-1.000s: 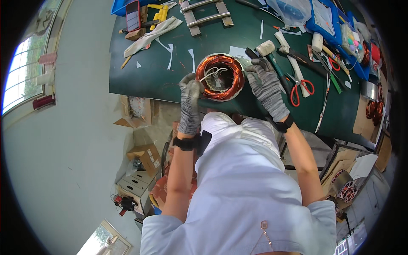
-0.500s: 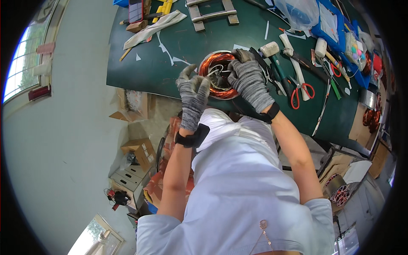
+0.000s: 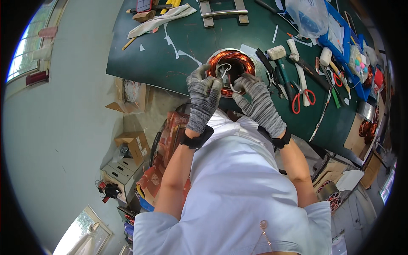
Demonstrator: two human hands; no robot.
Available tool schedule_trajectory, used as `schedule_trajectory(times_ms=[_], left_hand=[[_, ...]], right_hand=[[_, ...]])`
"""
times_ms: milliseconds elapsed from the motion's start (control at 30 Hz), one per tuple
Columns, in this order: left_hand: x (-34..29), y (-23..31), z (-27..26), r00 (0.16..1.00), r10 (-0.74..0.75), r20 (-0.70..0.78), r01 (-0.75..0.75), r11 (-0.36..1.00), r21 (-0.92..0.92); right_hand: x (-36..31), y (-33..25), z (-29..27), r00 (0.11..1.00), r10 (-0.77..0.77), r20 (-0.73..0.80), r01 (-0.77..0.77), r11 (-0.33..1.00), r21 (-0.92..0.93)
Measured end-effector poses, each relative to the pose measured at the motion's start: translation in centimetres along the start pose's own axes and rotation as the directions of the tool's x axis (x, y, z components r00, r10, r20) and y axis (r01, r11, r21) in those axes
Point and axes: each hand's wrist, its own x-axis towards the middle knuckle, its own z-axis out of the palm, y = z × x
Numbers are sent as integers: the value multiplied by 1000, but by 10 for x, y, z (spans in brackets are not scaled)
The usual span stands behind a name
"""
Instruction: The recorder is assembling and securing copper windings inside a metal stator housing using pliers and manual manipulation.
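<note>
A round motor stator (image 3: 233,58) with thick copper windings stands on the green table close to my body. White lead wires (image 3: 225,67) curl up out of its hollow middle. My left hand (image 3: 203,94), in a grey knitted glove, is at the ring's left side, thumb and fingertips closed at one white lead. At the lower right of the ring, my gloved right hand (image 3: 260,102) has its fingers bent together at another white lead near the inner edge. The gloves partly hide both fingertips and the stator's near side.
Right of the stator lie pliers (image 3: 272,74), a mallet (image 3: 277,54) and red-handled scissors (image 3: 303,98). Blue trays (image 3: 335,32) and a clear plastic bag (image 3: 307,17) fill the far right. A metal frame (image 3: 223,13) and a white cloth (image 3: 161,20) lie at the back.
My right hand has moved from the ring's upper right rim down to its lower right inner edge. The left hand stays by the white lead, and the view has shifted slightly.
</note>
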Motion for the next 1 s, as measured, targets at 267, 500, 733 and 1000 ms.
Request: schedule_trajectory(times_ms=[267,500,733,1000], left_hand=[[5,-1,1,1000,-30,1,30,991,-131],[-1,7,20,975,-182,-125,151,963,-223],[8,14,29,934,-170,-315,139,983,-121],[-27,19,48,910,402,100,-410,909,73]], right_hand=[[30,16,2,985,158,76,-160,987,25],[57,11,24,915,239,324,-122,931,-343],[58,60,20,924,-21,382,36,999,-32],[91,25,-38,820,452,352,-572,610,549]])
